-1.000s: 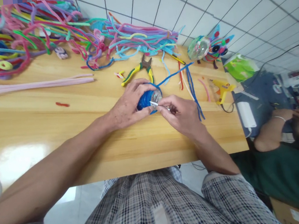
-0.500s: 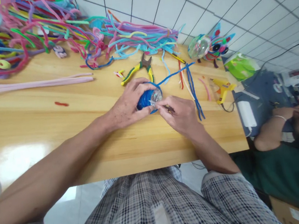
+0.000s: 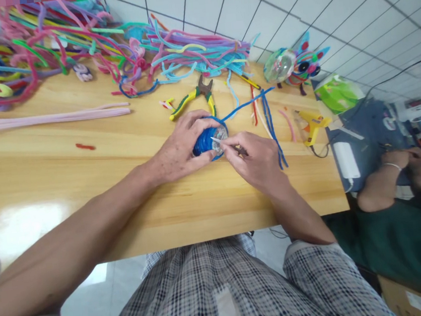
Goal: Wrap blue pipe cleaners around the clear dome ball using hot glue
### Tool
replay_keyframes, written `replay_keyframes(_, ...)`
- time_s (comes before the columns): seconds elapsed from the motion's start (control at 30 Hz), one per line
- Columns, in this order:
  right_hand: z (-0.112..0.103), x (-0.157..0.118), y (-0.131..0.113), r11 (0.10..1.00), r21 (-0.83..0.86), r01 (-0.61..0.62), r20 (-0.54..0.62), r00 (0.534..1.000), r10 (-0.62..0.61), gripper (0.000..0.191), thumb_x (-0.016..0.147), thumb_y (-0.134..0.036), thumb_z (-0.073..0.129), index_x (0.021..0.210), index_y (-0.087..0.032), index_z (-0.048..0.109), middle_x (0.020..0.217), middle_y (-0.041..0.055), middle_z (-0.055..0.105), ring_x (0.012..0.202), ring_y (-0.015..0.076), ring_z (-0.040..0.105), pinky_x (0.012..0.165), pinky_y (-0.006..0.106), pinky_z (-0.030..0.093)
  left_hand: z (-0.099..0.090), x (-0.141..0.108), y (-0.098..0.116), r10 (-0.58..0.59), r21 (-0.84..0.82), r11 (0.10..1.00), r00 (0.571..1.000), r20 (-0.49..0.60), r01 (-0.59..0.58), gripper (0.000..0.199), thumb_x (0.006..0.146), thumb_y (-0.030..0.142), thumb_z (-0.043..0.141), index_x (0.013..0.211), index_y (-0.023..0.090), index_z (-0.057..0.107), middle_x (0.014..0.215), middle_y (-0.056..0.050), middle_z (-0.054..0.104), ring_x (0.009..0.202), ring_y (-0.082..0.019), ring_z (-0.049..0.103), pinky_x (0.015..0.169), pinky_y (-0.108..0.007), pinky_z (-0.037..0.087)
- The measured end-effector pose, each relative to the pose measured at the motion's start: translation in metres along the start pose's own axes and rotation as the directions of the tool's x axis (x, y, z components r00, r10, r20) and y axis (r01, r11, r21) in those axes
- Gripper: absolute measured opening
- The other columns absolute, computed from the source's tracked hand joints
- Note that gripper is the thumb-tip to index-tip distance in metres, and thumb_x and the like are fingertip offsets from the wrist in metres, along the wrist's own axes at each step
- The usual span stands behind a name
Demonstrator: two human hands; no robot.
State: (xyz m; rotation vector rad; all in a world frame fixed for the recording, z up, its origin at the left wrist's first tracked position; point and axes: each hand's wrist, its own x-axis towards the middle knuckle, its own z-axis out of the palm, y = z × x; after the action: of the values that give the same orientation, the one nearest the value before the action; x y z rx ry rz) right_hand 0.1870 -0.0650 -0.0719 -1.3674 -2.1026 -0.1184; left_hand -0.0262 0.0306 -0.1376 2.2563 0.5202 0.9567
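Note:
My left hand (image 3: 186, 148) is wrapped round a small clear round object wound with blue pipe cleaner (image 3: 204, 142), steadying it at the table. A loose end of blue pipe cleaner (image 3: 244, 104) sticks out from it to the upper right. In my right hand (image 3: 254, 158) is a slim pointed tool (image 3: 215, 139) with a pale tip and a dark part between the fingers; its exact kind is hard to make out. The tip lies over the object's clear end. Just beyond my left hand rest pliers (image 3: 189, 102) with yellow-green handles.
Coloured pipe cleaners (image 3: 198, 53) lie heaped along the back. To the right are blue pipe cleaner strips (image 3: 273, 130), a yellow glue gun (image 3: 311, 126) and a white power strip (image 3: 346, 160). A colourful animal figure (image 3: 291, 65) stands behind. A co-worker's arm (image 3: 379, 184) is at far right.
The pointed tool's tip has shifted slightly up and shows more clearly against the blue winding. My right hand has moved a little with it; my left hand stays put.

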Motion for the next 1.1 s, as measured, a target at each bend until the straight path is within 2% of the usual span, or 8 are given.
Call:
replay_keyframes(0.27, -0.0005, -0.0002, 0.0006, 1.000, -0.019, -0.009, 0.054, 0.998, 0.010, 0.022, 0.105, -0.015, 0.064, 0.088, -0.026, 0.072, 0.082, 0.0007, 0.082, 0.077, 0.0170, 0.077, 0.069, 0.030, 0.052, 0.0000, 0.0003, -0.0001, 0.005, 0.022, 1.000, 1.000, 0.010, -0.006, 0.058, 0.109, 0.064, 0.060, 0.153, 0.026, 0.059, 0.158, -0.016, 0.059, 0.156, -0.037, 0.050, 0.135, -0.064, 0.042)
replay_keyframes(0.47, -0.0001, 0.0000, 0.0013, 1.000, -0.010, -0.008, 0.039, 0.999, 0.008, 0.020, 0.103, -0.014, 0.065, 0.089, -0.026, 0.072, 0.084, 0.0007, 0.083, 0.080, 0.0180, 0.079, 0.071, 0.030, 0.053, -0.0003, 0.0004, -0.0015, 0.048, 0.019, 0.999, 0.999, 0.003, -0.048, 0.054, 0.107, 0.052, 0.066, 0.153, 0.024, 0.058, 0.157, -0.018, 0.059, 0.154, -0.037, 0.053, 0.133, -0.062, 0.045)
replay_keyframes(0.57, -0.0005, 0.0010, 0.0010, 1.000, -0.006, -0.011, 0.045, 0.999, 0.012, 0.020, 0.103, -0.014, 0.064, 0.090, -0.026, 0.072, 0.085, 0.0007, 0.084, 0.080, 0.0181, 0.079, 0.071, 0.030, 0.054, -0.0002, 0.0000, -0.0018, 0.038, 0.011, 0.999, 0.999, 0.008, -0.038, 0.055, 0.106, 0.051, 0.067, 0.154, 0.025, 0.057, 0.159, -0.017, 0.058, 0.154, -0.039, 0.052, 0.134, -0.064, 0.044)
replay_keyframes(0.73, -0.0016, 0.0023, -0.0004, 1.000, -0.020, -0.015, 0.063, 0.998, 0.016, 0.020, 0.104, -0.016, 0.064, 0.088, -0.026, 0.072, 0.082, 0.0008, 0.082, 0.077, 0.0175, 0.077, 0.069, 0.030, 0.052, 0.0006, -0.0008, -0.0020, 0.027, 0.028, 0.999, 1.000, 0.015, -0.027, 0.055, 0.109, 0.057, 0.062, 0.155, 0.026, 0.056, 0.159, -0.017, 0.057, 0.155, -0.037, 0.051, 0.135, -0.062, 0.043)
replay_keyframes(0.93, -0.0020, 0.0031, 0.0017, 0.998, 0.029, -0.057, -0.037, 0.998, 0.058, 0.016, 0.100, -0.014, 0.068, 0.090, -0.025, 0.074, 0.080, -0.0010, 0.082, 0.064, 0.0131, 0.069, 0.062, 0.028, 0.048, 0.0017, -0.0006, -0.0026, 0.057, -0.003, 0.998, 0.998, -0.021, -0.057, 0.053, 0.109, 0.056, 0.065, 0.153, 0.026, 0.058, 0.157, -0.017, 0.057, 0.152, -0.038, 0.053, 0.133, -0.062, 0.045)
replay_keyframes(1.1, -0.0016, 0.0046, 0.0067, 0.996, 0.066, -0.056, -0.033, 0.998, 0.058, 0.015, 0.100, -0.015, 0.068, 0.091, -0.024, 0.075, 0.083, -0.0013, 0.083, 0.062, 0.0121, 0.067, 0.061, 0.027, 0.049, 0.0010, -0.0006, -0.0007, 0.039, 0.019, 0.999, 0.999, 0.003, -0.039, 0.053, 0.109, 0.053, 0.064, 0.154, 0.025, 0.057, 0.158, -0.017, 0.058, 0.154, -0.037, 0.052, 0.134, -0.061, 0.044)
